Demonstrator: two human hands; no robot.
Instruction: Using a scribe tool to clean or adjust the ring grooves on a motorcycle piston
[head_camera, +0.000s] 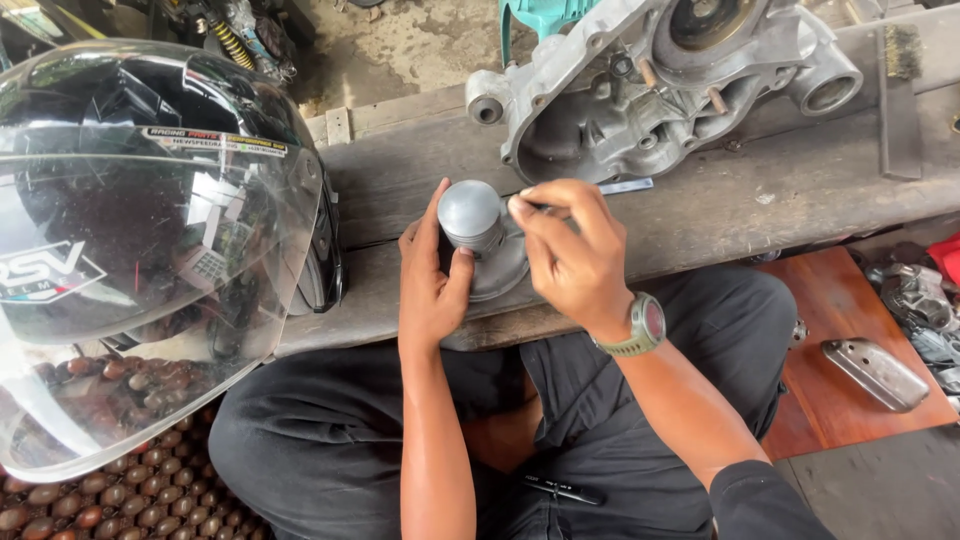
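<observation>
My left hand (428, 285) grips a grey metal piston (470, 215) with thumb and fingers around its side, holding it over a worn wooden bench (740, 200). My right hand (570, 250) pinches a small thin tool or part at the piston's right side; the item itself is too small to make out. The piston rests against a grey metal part (500, 270) lying on the bench edge. I wear a green watch (645, 325) on the right wrist.
A black helmet with a clear visor (150, 230) fills the left. An aluminium engine crankcase (660, 80) lies at the bench's far side, a wire brush (900, 95) at its right. Loose metal parts (880, 370) sit on the floor at right. A black pen (560, 490) rests on my lap.
</observation>
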